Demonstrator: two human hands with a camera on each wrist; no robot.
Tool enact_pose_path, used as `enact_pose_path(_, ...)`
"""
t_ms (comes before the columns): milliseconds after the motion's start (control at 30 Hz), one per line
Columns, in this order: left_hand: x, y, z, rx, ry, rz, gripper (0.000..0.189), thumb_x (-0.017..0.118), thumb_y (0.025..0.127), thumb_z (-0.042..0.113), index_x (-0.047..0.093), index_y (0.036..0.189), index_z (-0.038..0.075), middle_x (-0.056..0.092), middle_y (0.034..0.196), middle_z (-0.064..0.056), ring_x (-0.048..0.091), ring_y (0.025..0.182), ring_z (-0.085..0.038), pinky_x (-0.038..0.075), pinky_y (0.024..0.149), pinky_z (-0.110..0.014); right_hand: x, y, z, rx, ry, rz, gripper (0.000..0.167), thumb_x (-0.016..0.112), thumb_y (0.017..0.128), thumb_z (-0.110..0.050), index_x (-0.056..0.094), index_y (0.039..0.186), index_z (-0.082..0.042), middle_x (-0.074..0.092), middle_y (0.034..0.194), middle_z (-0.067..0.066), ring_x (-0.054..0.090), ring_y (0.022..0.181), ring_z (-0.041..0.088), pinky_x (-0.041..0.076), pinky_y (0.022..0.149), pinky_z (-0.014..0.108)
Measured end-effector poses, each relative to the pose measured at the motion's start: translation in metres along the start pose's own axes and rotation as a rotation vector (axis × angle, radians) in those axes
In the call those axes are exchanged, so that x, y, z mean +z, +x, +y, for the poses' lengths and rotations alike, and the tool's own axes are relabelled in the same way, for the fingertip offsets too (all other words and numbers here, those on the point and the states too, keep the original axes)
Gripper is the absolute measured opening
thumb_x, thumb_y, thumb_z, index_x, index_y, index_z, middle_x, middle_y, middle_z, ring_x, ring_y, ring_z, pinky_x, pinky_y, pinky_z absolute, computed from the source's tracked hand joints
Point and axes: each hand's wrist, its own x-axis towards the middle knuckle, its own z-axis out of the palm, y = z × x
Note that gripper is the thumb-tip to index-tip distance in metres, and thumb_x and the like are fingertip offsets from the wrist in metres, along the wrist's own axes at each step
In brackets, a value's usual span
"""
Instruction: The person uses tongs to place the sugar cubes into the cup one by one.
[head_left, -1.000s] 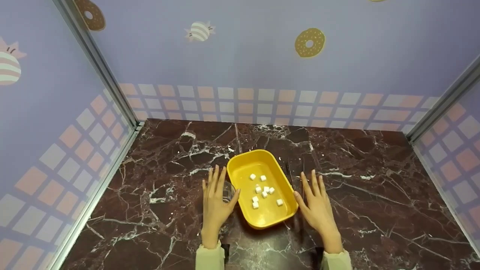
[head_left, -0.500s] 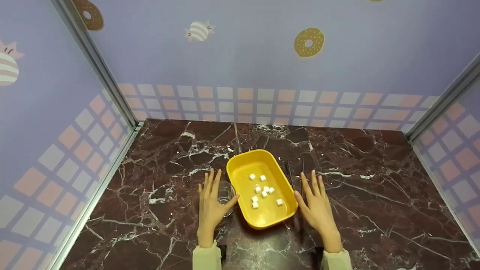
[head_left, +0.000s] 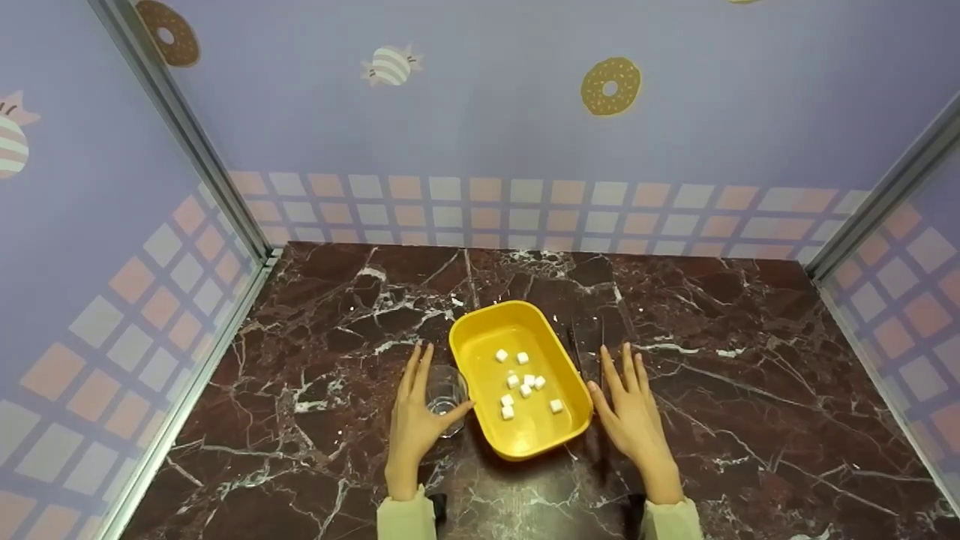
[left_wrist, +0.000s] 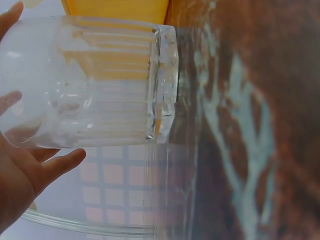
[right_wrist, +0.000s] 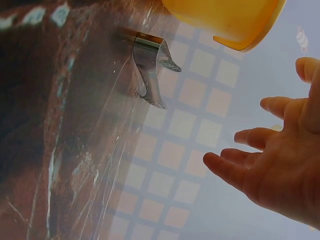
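Observation:
A clear glass tumbler [left_wrist: 115,85] stands upright on the table. My left hand [head_left: 411,424] is at its left side, fingers straight and thumb spread across its near side toward the tray. In the left wrist view some fingers show through the glass. Right of the tumbler is a yellow plastic tray [head_left: 484,334] holding several small white cubes [head_left: 502,356]. My right hand [head_left: 636,424] hovers over the tray's right side, fingers extended and holding nothing. Below it on the table lie metal tongs [right_wrist: 148,57], mostly dark and hard to make out in the head view.
The table is dark red marble [head_left: 330,450] with white veins. Lilac patterned panels [head_left: 495,105] close it in at the back and both sides, with metal posts [head_left: 202,135] at the corners.
My left hand has shifted left from the tray's edge, its thumb and fingers wider apart beside the tumbler, which shows more now. My right hand stays nearly still. The head view has shifted slightly.

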Motion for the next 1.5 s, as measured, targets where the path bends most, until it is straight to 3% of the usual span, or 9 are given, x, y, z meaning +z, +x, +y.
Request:
enact_pose_path(433, -0.003, -0.002, -0.003, -0.062, -0.058, -0.081, 0.1, 0.078, 0.056, 0.048, 0.027, 0.14, 0.028, 0.044, 0.128, -0.014, 0.051, 0.109, -0.036, 0.048, 0.084, -0.05, 0.002, 0.001, 0.003, 0.046, 0.034, -0.009, 0.055, 0.039, 0.093, -0.041, 0.024, 0.142, -0.021, 0.012, 0.148, 0.022, 0.014, 0.133, 0.046, 0.024, 0.1, 0.063)
enact_pose_path(633, -0.005, -0.002, -0.007, -0.038, -0.141, -0.107, 0.101, 0.082, 0.055, 0.041, 0.03, 0.139, 0.022, 0.044, 0.125, -0.012, 0.049, 0.111, -0.035, 0.044, 0.091, -0.05, 0.001, 0.001, 0.004, 0.082, 0.041, -0.055, 0.056, 0.035, 0.093, -0.044, 0.019, 0.143, -0.024, 0.011, 0.148, 0.021, 0.016, 0.131, 0.047, 0.026, 0.096, 0.066)
enact_pose_path(800, -0.008, -0.004, -0.014, -0.052, -0.265, -0.159, 0.108, 0.086, 0.052, 0.026, 0.025, 0.141, 0.016, 0.044, 0.125, -0.018, 0.046, 0.114, -0.036, 0.038, 0.097, -0.053, 0.001, 0.002, 0.004, 0.096, 0.046, -0.061, 0.056, 0.034, 0.094, -0.045, 0.019, 0.143, -0.023, 0.012, 0.148, 0.021, 0.018, 0.131, 0.047, 0.029, 0.094, 0.066)
enact_pose_path(900, -0.009, -0.005, -0.019, -0.057, -0.301, -0.184, 0.108, 0.086, 0.052, 0.027, 0.025, 0.14, 0.011, 0.047, 0.123, -0.019, 0.046, 0.113, -0.035, 0.037, 0.097, -0.054, 0.001, 0.002, 0.005, 0.102, 0.044, -0.066, 0.056, 0.033, 0.094, -0.045, 0.019, 0.143, -0.023, 0.012, 0.148, 0.021, 0.019, 0.13, 0.047, 0.029, 0.094, 0.067)
enact_pose_path(1167, -0.012, -0.005, -0.022, -0.097, -0.281, -0.195, 0.099, 0.085, 0.051, 0.031, 0.035, 0.133, 0.009, 0.047, 0.127, -0.017, 0.047, 0.114, -0.034, 0.038, 0.097, -0.051, 0.002, 0.003, 0.006, 0.102, 0.045, -0.068, 0.056, 0.033, 0.094, -0.045, 0.018, 0.143, -0.022, 0.012, 0.148, 0.021, 0.021, 0.129, 0.048, 0.028, 0.094, 0.067)
enact_pose_path(1500, -0.012, -0.005, -0.018, -0.142, -0.274, -0.206, 0.099, 0.086, 0.051, 0.03, 0.035, 0.133, 0.012, 0.042, 0.132, -0.018, 0.046, 0.115, -0.035, 0.039, 0.096, -0.051, 0.002, 0.004, 0.011, 0.123, 0.043, -0.089, 0.059, 0.033, 0.093, -0.048, 0.018, 0.143, -0.023, 0.019, 0.145, 0.024, 0.027, 0.126, 0.049, 0.03, 0.094, 0.066)
